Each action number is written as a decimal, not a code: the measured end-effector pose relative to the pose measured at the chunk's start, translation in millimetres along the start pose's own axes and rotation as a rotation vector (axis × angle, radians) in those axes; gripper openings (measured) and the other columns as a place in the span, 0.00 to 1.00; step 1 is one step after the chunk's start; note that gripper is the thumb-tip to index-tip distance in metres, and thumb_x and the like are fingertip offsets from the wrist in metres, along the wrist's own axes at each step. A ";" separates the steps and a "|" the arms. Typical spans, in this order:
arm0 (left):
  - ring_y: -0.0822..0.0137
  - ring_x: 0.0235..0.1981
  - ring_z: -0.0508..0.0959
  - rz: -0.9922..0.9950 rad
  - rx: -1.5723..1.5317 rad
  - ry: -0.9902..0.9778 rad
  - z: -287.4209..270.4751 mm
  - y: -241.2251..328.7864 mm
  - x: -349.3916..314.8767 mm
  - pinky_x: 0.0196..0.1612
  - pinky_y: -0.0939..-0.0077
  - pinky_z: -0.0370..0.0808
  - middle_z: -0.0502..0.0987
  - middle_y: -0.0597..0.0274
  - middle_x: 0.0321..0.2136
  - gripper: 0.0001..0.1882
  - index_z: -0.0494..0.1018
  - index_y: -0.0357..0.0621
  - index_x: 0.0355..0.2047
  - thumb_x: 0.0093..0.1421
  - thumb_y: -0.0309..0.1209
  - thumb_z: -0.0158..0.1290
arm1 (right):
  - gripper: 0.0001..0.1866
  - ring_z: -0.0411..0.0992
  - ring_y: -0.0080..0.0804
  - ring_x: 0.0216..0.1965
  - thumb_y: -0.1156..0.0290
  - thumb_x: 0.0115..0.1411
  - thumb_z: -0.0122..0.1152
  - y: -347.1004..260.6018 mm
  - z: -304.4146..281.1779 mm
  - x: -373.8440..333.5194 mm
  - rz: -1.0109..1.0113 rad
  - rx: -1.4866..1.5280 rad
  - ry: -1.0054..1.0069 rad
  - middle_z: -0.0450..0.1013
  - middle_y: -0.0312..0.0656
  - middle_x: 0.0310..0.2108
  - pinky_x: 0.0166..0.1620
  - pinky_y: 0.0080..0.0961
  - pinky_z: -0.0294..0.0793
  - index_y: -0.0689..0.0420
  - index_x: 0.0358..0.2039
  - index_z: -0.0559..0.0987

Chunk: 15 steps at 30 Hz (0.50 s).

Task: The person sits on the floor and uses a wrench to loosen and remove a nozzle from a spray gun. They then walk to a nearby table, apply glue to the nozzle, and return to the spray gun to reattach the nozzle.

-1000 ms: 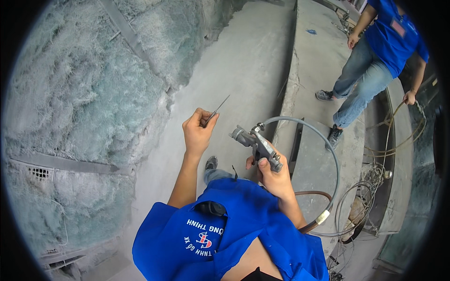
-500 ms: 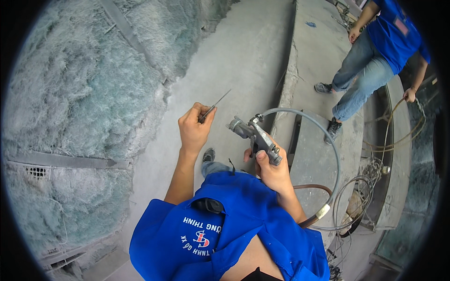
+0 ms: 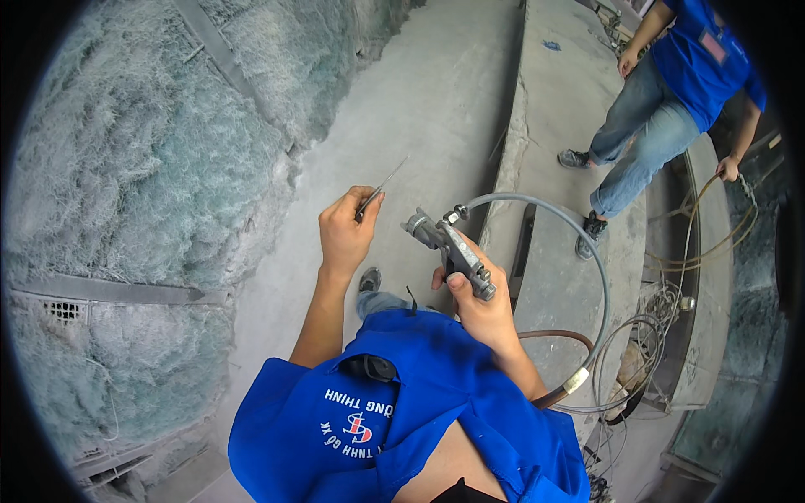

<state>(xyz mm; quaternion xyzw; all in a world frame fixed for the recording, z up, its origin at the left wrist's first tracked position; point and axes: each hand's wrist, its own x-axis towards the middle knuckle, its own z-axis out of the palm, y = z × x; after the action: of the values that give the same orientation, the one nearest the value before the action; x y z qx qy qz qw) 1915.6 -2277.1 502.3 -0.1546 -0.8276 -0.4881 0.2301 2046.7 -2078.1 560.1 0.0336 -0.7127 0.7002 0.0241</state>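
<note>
My left hand point(image 3: 345, 222) is closed on a thin pointed metal rod point(image 3: 383, 186), which slants up and to the right. In my right hand point(image 3: 486, 306) is a grey metal spray gun point(image 3: 453, 248), its round nozzle end turned left toward the rod. Fingers wrap the gun's handle, and the thumb lies along its rear. A small gap separates the rod from the gun. From the gun's fitting a grey hose point(image 3: 579, 230) loops over to the right and down, beside a brown hose point(image 3: 558, 335) near my forearm.
Fuzzy grey-green filter matting point(image 3: 159, 168) covers the left side, with metal strips across it. A raised concrete ledge point(image 3: 545, 109) runs along the right. There a co-worker in blue point(image 3: 646, 126) stands holding a yellowish hose point(image 3: 713, 243). Tangled hoses point(image 3: 650, 327) lie lower right.
The spray gun and my right hand have shifted very slightly left, with the gun tilted a little more downward. The rod has moved a touch. Both hands keep their holds.
</note>
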 end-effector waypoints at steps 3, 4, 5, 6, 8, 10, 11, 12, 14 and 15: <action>0.71 0.24 0.82 -0.078 -0.083 -0.052 1.8 -3.0 -1.9 0.27 0.78 0.76 0.83 0.56 0.25 0.07 0.80 0.32 0.36 0.65 0.26 0.58 | 0.30 0.72 0.20 0.32 0.62 0.68 0.63 -0.9 -0.7 -0.7 -0.019 0.022 -0.016 0.76 0.37 0.28 0.41 0.21 0.74 0.64 0.65 0.68; 0.71 0.24 0.82 -0.119 -0.117 -0.078 2.4 -3.1 -3.0 0.28 0.77 0.76 0.83 0.56 0.25 0.07 0.80 0.31 0.37 0.66 0.26 0.57 | 0.31 0.72 0.20 0.32 0.60 0.69 0.62 -1.1 -1.4 -0.5 0.000 0.044 -0.018 0.76 0.37 0.28 0.40 0.21 0.73 0.64 0.65 0.68; 0.71 0.24 0.82 -0.136 -0.123 -0.088 1.8 -3.6 -3.4 0.28 0.77 0.76 0.83 0.56 0.25 0.08 0.79 0.32 0.38 0.67 0.26 0.56 | 0.31 0.71 0.20 0.32 0.59 0.69 0.62 -1.6 -1.7 -1.0 0.018 0.067 -0.019 0.76 0.36 0.28 0.40 0.21 0.73 0.65 0.65 0.68; 0.71 0.24 0.82 -0.151 -0.130 -0.099 0.9 -3.6 -3.9 0.27 0.78 0.76 0.83 0.56 0.25 0.09 0.79 0.32 0.38 0.68 0.27 0.55 | 0.32 0.71 0.19 0.32 0.57 0.69 0.62 -2.0 -1.7 -1.5 0.040 0.092 -0.032 0.76 0.36 0.27 0.39 0.21 0.73 0.65 0.65 0.68; 0.71 0.24 0.82 -0.172 -0.142 -0.111 1.6 -3.7 -3.2 0.27 0.78 0.75 0.83 0.56 0.25 0.09 0.78 0.32 0.39 0.69 0.28 0.53 | 0.33 0.71 0.19 0.31 0.55 0.69 0.61 -2.3 -3.8 0.4 0.036 0.092 -0.033 0.76 0.36 0.27 0.39 0.21 0.72 0.65 0.65 0.68; 0.71 0.24 0.82 -0.182 -0.152 -0.111 1.4 -3.4 -3.0 0.26 0.78 0.74 0.83 0.56 0.25 0.10 0.77 0.33 0.40 0.70 0.28 0.51 | 0.34 0.70 0.19 0.31 0.52 0.69 0.60 -2.4 -3.8 1.1 0.025 0.077 -0.025 0.75 0.36 0.26 0.38 0.21 0.72 0.64 0.65 0.68; 0.71 0.24 0.82 -0.189 -0.155 -0.117 1.3 -3.3 -2.9 0.26 0.78 0.74 0.83 0.56 0.25 0.10 0.77 0.33 0.40 0.71 0.29 0.51 | 0.35 0.70 0.19 0.31 0.51 0.69 0.60 -2.6 -3.5 1.1 0.015 0.062 -0.011 0.75 0.36 0.26 0.38 0.21 0.72 0.64 0.65 0.68; 0.71 0.24 0.82 -0.197 -0.157 -0.125 1.7 -3.2 -2.6 0.25 0.79 0.73 0.83 0.56 0.25 0.10 0.76 0.33 0.40 0.71 0.29 0.50 | 0.35 0.70 0.19 0.30 0.49 0.69 0.59 -2.6 -2.9 1.4 0.020 0.038 -0.002 0.75 0.36 0.26 0.37 0.21 0.72 0.64 0.65 0.68; 0.71 0.23 0.82 -0.210 -0.159 -0.135 2.7 -2.8 -2.3 0.25 0.79 0.73 0.83 0.56 0.25 0.10 0.76 0.34 0.40 0.71 0.30 0.51 | 0.35 0.70 0.19 0.30 0.50 0.69 0.59 -3.6 -4.7 1.0 0.080 0.109 -0.018 0.75 0.36 0.25 0.36 0.20 0.71 0.64 0.66 0.68; 0.71 0.23 0.82 -0.217 -0.159 -0.138 3.4 -2.4 -2.5 0.25 0.78 0.74 0.83 0.56 0.25 0.10 0.75 0.34 0.40 0.71 0.30 0.51 | 0.35 0.69 0.19 0.29 0.50 0.69 0.59 -3.7 -4.7 0.7 0.131 0.137 -0.009 0.75 0.35 0.25 0.35 0.20 0.71 0.64 0.66 0.68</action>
<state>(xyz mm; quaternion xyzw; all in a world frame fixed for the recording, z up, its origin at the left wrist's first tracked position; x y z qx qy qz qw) 1915.7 -2275.3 497.7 -0.1151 -0.8120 -0.5623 0.1059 2046.2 -2073.5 563.9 -0.0084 -0.6640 0.7472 -0.0273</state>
